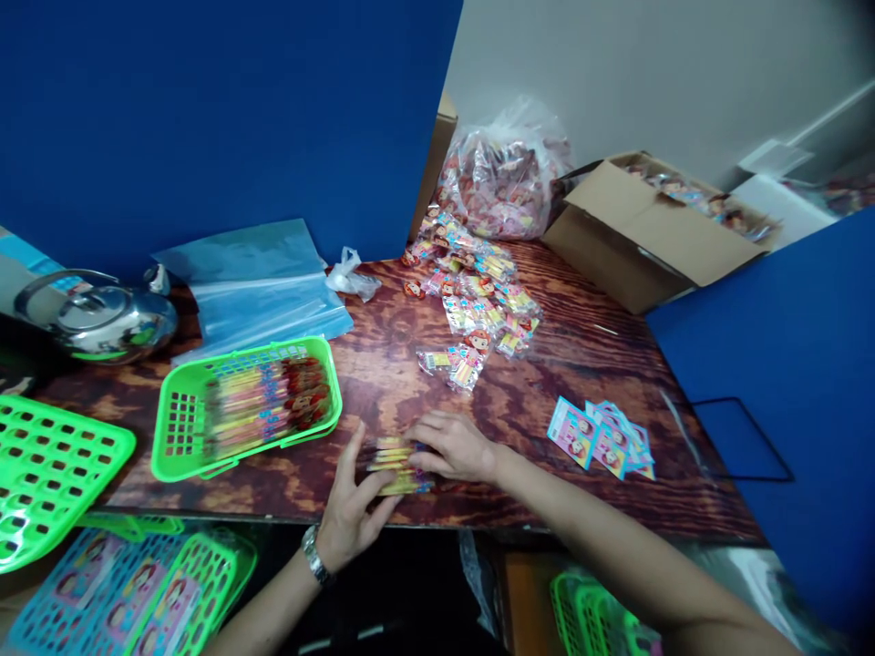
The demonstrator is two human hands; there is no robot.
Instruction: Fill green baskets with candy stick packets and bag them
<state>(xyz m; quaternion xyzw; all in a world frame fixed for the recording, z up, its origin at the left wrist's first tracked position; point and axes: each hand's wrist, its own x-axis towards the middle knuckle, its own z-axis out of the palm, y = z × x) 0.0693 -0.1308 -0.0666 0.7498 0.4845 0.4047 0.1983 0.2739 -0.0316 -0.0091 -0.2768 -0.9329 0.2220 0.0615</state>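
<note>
Between my two hands, at the table's front edge, is a small stack of clear plastic packets [395, 454] with yellow stick-like contents, slightly blurred. My left hand [352, 501], with a metal watch on the wrist, grips the stack's left and near side. From the right, my right hand [455, 445] closes its fingers over the other end. Just left of them stands a green plastic basket [164, 410], holding a neat row of similar packets [263, 405]. Loose packets [471, 310] with cartoon-figure heads lie in a heap beyond my hands.
Printed cards [574, 433] lie at the right. A stuffed clear bag [506, 178] and an open carton [622, 228] stand at the back. Plastic sheets [266, 282] and a metal kettle [102, 314] are back left. Blue panels [225, 109] border the table; more baskets [198, 583] sit below.
</note>
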